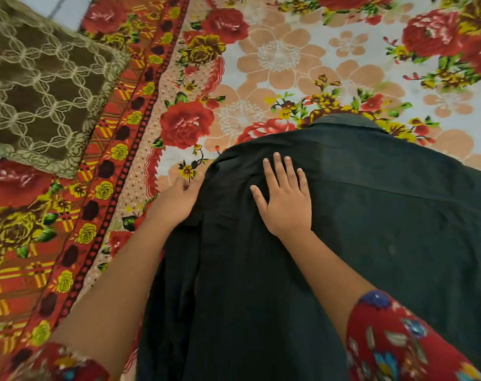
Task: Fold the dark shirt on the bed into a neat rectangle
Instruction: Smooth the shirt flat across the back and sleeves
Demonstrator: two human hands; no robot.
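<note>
1. Dark shirt (357, 229) spread on the bed, back side up, lying under and to the right of both hands and reaching down to the near edge of the view.
2. Collar (343, 123) at the far end, beyond the right hand's fingertips, pointing away from the person.
3. Right hand (284, 199) laid flat on the cloth, palm down, fingers spread wide and straight, gripping nothing, just pressing near the left shoulder area of the garment.
4. Left hand (178, 199) at the shirt's left edge, just beside the right hand, fingers curled in; seems to pinch the fabric edge there, though blur makes the exact grip hard to tell.
5. Below the left hand, along the left forearm, a bunched strip of dark cloth (176, 284) with loose vertical folds, partly tucked against the main body.
6. To the right of the right hand, smooth flat fabric with a seam line running across toward the right border.
7. Floral bedsheet (288, 64) with red roses and peach flowers beyond both hands and to the left of the left hand, carrying the shirt.
8. Brown lace-patterned cloth (41, 86) far off to the left of the left hand, well apart from the shirt.
9. Red flowered sleeves (398, 345) on both forearms near the bottom edge.
</note>
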